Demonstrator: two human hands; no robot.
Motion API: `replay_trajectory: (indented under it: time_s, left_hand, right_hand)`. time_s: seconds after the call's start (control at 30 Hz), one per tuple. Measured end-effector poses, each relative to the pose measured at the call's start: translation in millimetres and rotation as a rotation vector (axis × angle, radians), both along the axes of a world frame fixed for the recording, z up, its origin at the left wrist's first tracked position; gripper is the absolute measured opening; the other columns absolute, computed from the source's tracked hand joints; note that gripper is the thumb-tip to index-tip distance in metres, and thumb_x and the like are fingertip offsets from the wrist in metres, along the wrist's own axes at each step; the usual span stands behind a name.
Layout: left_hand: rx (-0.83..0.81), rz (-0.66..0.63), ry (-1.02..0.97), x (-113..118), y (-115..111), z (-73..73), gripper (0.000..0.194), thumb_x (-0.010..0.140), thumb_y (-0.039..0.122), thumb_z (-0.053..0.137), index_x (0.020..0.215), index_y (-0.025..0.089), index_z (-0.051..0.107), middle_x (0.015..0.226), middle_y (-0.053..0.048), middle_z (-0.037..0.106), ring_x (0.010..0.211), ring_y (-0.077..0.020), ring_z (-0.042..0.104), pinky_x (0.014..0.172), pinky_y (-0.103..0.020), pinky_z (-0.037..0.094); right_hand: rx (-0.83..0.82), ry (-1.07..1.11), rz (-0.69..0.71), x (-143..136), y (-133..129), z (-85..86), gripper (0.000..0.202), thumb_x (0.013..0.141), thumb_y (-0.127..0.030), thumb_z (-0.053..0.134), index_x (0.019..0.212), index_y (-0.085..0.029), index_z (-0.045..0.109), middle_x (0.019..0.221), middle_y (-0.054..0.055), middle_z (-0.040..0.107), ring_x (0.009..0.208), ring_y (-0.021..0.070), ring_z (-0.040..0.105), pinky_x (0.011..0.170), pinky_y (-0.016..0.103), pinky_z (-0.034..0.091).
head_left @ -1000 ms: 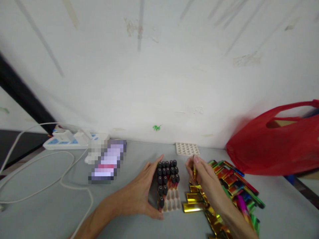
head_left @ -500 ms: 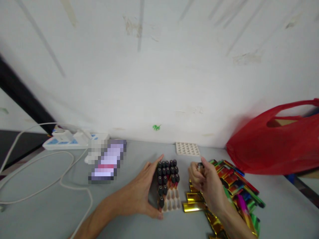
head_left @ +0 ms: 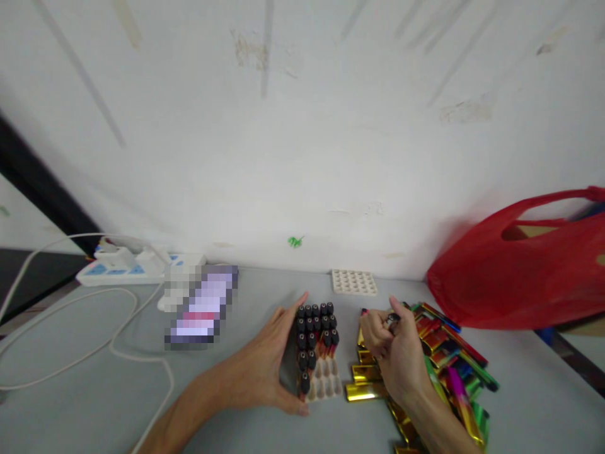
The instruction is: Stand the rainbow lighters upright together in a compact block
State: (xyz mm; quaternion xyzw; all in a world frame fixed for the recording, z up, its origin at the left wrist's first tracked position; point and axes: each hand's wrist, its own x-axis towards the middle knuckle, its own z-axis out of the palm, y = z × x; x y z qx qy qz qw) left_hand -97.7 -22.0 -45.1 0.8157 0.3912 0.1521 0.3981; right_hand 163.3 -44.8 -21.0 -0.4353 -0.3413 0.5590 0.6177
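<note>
nearest, shiny gold pieces [head_left: 366, 392] were lying below and beside the right hand [head_left: 394, 347], whose fingers were curled tightly around a small piece with a dark end [head_left: 392, 320]. the left hand [head_left: 265, 372] stood with thumb and forefinger spread wide along the left side of a pale tray [head_left: 324, 388]; whether they gripped it, i could not tell. black-topped pieces [head_left: 310, 325] stood upright in this tray. to the right was a colourful pile [head_left: 466, 356]. farther, near the wall [head_left: 302, 157], lay a second tray [head_left: 354, 282].
</note>
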Motion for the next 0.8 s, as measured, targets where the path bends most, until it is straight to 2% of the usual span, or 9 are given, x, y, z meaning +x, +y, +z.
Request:
replay_trajectory:
  time_s: [0.2,0.43,0.53,0.67,0.8]
  left_hand:
    - [0.005,0.003,0.012,0.3,-1.2,3.0,0.169,0.065,0.061,0.106,0.181,0.031,-0.012,0.190,-0.019,0.008,0.175,-0.0474,0.007,0.142,-0.065,0.010]
    - [0.015,-0.010,0.011,0.6,-0.9,3.5,0.167,0.067,0.063,0.104,0.181,0.031,-0.014,0.190,-0.019,0.007,0.175,-0.0484,0.005,0.142,-0.066,0.007]
    - [0.021,-0.017,0.011,0.6,-0.5,2.5,0.166,0.069,0.063,0.104,0.181,0.030,-0.014,0.190,-0.019,0.007,0.175,-0.0482,0.007,0.142,-0.066,0.007]
    - [0.029,-0.009,0.012,0.1,-0.2,0.4,0.168,0.066,0.063,0.105,0.181,0.030,-0.013,0.190,-0.019,0.006,0.175,-0.0481,0.008,0.142,-0.064,0.010]
    - [0.026,-0.008,0.005,0.0,-0.4,0.7,0.165,0.068,0.064,0.104,0.181,0.029,-0.011,0.190,-0.019,0.008,0.175,-0.0479,0.008,0.142,-0.064,0.009]
  right_hand:
    - [-0.001,0.082,-0.001,1.7,1.4,-5.6,0.061,0.095,-0.057,0.058,0.051,-0.030,0.025,0.052,-0.008,0.015,0.052,0.0145,0.010,0.050,0.035,0.019]
    - [-0.023,0.094,0.004,-2.4,0.8,-10.0,0.052,0.090,-0.047,0.060,0.051,-0.031,0.029,0.052,-0.008,0.017,0.050,0.0142,0.011,0.048,0.036,0.015]
    - [-0.030,0.099,-0.012,-4.9,-0.4,-8.6,0.057,0.094,-0.052,0.060,0.052,-0.030,0.029,0.053,-0.008,0.016,0.050,0.0140,0.010,0.048,0.035,0.015]
    - [-0.027,0.122,0.096,-3.8,-2.4,-4.6,0.067,0.098,-0.069,0.059,0.053,-0.029,0.029,0.053,-0.009,0.015,0.050,0.0131,0.009,0.047,0.033,0.015]
    - [-0.015,0.052,0.168,-3.8,-3.4,-6.5,0.067,0.095,-0.076,0.064,0.057,-0.027,0.040,0.052,-0.009,0.019,0.050,0.0125,0.012,0.047,0.030,0.015]
